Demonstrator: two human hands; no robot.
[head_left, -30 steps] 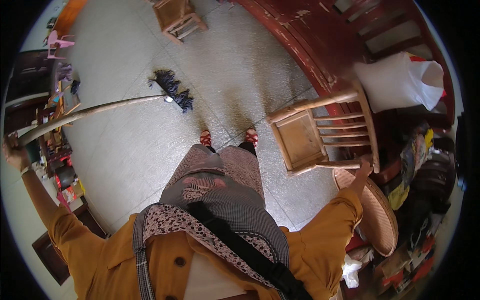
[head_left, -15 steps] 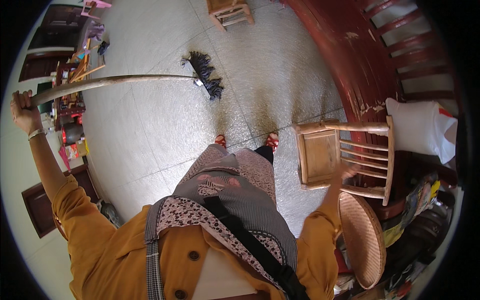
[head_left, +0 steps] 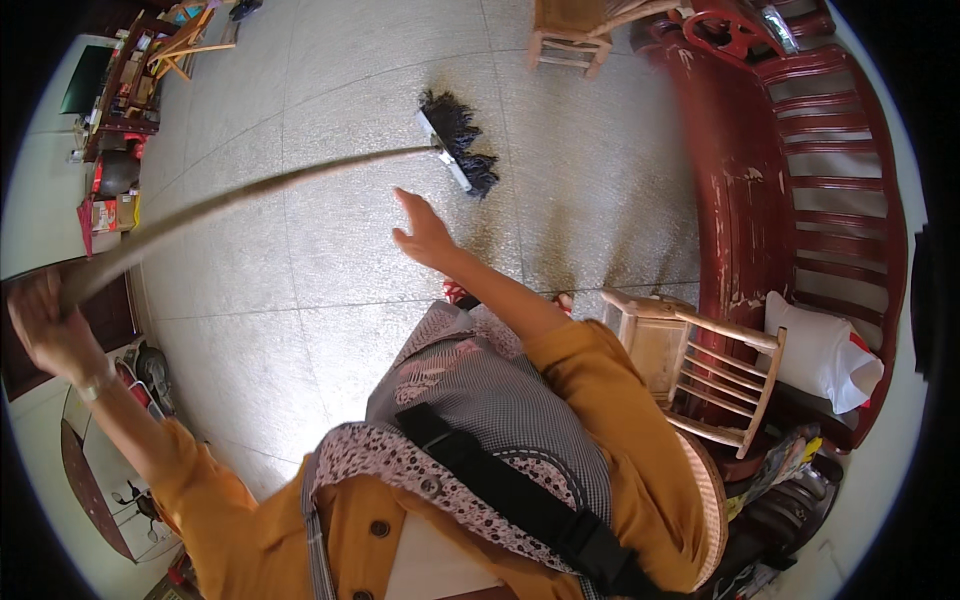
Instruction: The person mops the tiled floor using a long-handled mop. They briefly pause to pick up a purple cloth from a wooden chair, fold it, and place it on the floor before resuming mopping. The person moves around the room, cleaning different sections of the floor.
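Note:
At the far left my left hand (head_left: 45, 325) is closed around the upper end of a long wooden-handled mop (head_left: 250, 190). The handle slants across the view to a pale head bar with dark strands, which rests on the grey tiled floor (head_left: 350, 240). Out in front of my body, near the lower part of the handle, my right hand (head_left: 425, 235) is empty. Its fingers are apart, and it does not appear to touch the handle.
A wooden chair (head_left: 650, 350) stands to my right, beside a long red wooden bench (head_left: 740, 230) with a white bag (head_left: 820, 350) on it. A woven tray (head_left: 708, 500) is partly behind my right arm. A wooden stool (head_left: 570, 40) stands ahead; a folding wooden stand (head_left: 185, 45) is far left.
My right hand has swung from beside the chair across to the front of my body. The view has turned, and the mop still lies in my left hand.

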